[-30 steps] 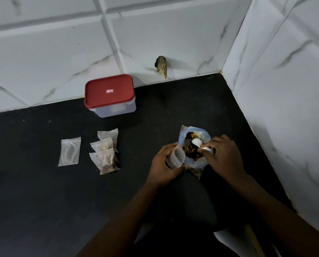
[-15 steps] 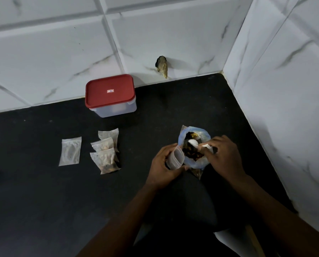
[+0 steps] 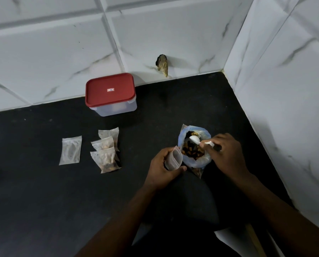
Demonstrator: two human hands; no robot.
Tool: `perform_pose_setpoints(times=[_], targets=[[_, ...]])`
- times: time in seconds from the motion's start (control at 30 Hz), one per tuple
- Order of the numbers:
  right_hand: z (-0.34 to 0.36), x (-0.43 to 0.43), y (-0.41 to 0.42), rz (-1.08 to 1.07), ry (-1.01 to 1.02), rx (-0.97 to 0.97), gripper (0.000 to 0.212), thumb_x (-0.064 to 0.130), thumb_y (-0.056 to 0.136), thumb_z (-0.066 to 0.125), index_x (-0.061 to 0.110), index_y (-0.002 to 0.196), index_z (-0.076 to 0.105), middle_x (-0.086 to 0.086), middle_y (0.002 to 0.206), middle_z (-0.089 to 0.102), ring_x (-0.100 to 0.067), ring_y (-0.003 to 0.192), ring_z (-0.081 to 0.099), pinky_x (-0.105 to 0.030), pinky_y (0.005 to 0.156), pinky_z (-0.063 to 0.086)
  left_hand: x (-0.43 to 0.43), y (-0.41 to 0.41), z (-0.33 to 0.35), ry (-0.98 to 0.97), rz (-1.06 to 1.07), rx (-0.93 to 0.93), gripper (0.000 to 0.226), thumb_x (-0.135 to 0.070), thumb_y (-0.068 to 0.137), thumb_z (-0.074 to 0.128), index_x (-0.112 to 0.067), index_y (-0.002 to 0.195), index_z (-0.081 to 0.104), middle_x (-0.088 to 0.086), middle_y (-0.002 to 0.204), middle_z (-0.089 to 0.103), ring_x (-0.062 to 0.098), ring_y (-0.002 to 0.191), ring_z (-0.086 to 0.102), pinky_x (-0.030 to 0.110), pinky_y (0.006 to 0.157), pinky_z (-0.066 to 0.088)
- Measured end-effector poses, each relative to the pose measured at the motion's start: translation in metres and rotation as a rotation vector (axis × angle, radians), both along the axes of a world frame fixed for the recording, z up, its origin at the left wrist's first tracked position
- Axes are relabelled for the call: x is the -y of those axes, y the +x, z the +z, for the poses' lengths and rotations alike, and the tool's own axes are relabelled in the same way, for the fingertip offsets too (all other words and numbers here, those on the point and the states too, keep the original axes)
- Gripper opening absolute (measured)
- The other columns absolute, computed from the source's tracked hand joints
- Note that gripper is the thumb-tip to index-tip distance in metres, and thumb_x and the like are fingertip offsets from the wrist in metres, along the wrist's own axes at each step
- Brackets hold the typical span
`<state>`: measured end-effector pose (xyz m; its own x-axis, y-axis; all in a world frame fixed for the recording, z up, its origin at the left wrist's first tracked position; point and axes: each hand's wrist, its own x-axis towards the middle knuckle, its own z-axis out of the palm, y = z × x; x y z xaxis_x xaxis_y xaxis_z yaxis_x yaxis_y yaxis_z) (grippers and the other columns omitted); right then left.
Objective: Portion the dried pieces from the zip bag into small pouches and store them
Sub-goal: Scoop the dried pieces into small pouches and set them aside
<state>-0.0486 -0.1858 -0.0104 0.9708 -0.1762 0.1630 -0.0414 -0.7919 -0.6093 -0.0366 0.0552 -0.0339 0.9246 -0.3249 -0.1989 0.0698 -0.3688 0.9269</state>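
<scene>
A bluish zip bag [image 3: 197,160] stands open on the black counter, full of dark brown dried pieces [image 3: 192,151]. My right hand [image 3: 227,154] holds a white spoon [image 3: 194,140] by its handle, the bowl over the bag's mouth. My left hand [image 3: 162,166] grips a small clear pouch [image 3: 174,159], held open right beside the bag's left rim. Three filled pouches [image 3: 106,151] lie overlapping to the left, and a flat, nearly empty pouch [image 3: 70,150] lies further left.
A clear storage box with a red lid [image 3: 110,91] stands shut against the white tiled wall behind the pouches. A second tiled wall closes in the right side. A hole in the back wall [image 3: 162,64] sits above the counter.
The spoon's bowl has shifted slightly up and right over the bag as my right hand moved. My left hand keeps the small pouch in the same place.
</scene>
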Motion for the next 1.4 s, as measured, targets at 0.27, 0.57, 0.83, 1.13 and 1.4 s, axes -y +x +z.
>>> perform_pose_setpoints(times=[0.27, 0.57, 0.83, 1.13, 1.4], targets=[[-0.008, -0.009, -0.003, 0.092, -0.070, -0.075, 0.013, 0.027, 0.090, 0.075, 0.018, 0.098, 0.078, 0.004, 0.093, 0.070, -0.006, 0.088, 0.053, -0.028, 0.071, 0.041, 0.001, -0.001, -0.001, 0.009, -0.011, 0.006, 0.072, -0.052, 0.074, 0.082, -0.030, 0.138, 0.056, -0.016, 0.133, 0.061, 0.000, 0.124, 0.058, 0.038, 0.102, 0.056], [-0.002, -0.006, 0.001, -0.062, 0.035, -0.158, 0.014, 0.027, 0.088, 0.073, 0.020, 0.101, 0.076, 0.004, 0.094, 0.071, -0.007, 0.086, 0.063, -0.033, 0.076, 0.057, -0.002, -0.003, -0.003, 0.034, -0.068, 0.015, 0.071, -0.034, 0.080, 0.085, -0.035, 0.142, 0.051, -0.021, 0.138, 0.057, -0.002, 0.129, 0.054, 0.031, 0.105, 0.053], [0.011, -0.027, -0.009, 0.122, -0.111, -0.213, 0.010, 0.023, 0.091, 0.073, 0.022, 0.101, 0.075, 0.006, 0.092, 0.071, -0.004, 0.082, 0.063, -0.025, 0.077, 0.053, -0.002, -0.006, -0.002, 0.040, -0.082, 0.051, 0.074, -0.027, 0.081, 0.086, -0.032, 0.145, 0.050, -0.022, 0.137, 0.056, -0.007, 0.128, 0.053, 0.013, 0.100, 0.049], [0.017, -0.022, 0.009, -0.128, 0.439, -0.593, 0.011, 0.016, 0.092, 0.071, 0.026, 0.091, 0.076, 0.011, 0.087, 0.076, 0.004, 0.081, 0.070, -0.013, 0.070, 0.045, 0.001, -0.007, -0.001, -0.004, -0.120, -0.012, 0.074, -0.021, 0.085, 0.084, -0.042, 0.144, 0.046, -0.030, 0.136, 0.055, -0.007, 0.131, 0.052, 0.012, 0.102, 0.047], [0.018, -0.019, 0.016, -0.282, 0.638, -0.710, 0.010, 0.019, 0.098, 0.065, 0.022, 0.104, 0.072, 0.003, 0.091, 0.077, 0.005, 0.052, 0.061, -0.021, 0.056, 0.041, -0.002, -0.004, -0.005, 0.008, -0.133, -0.022, 0.073, -0.023, 0.085, 0.083, -0.035, 0.147, 0.047, -0.022, 0.141, 0.054, -0.007, 0.131, 0.051, 0.025, 0.107, 0.049]])
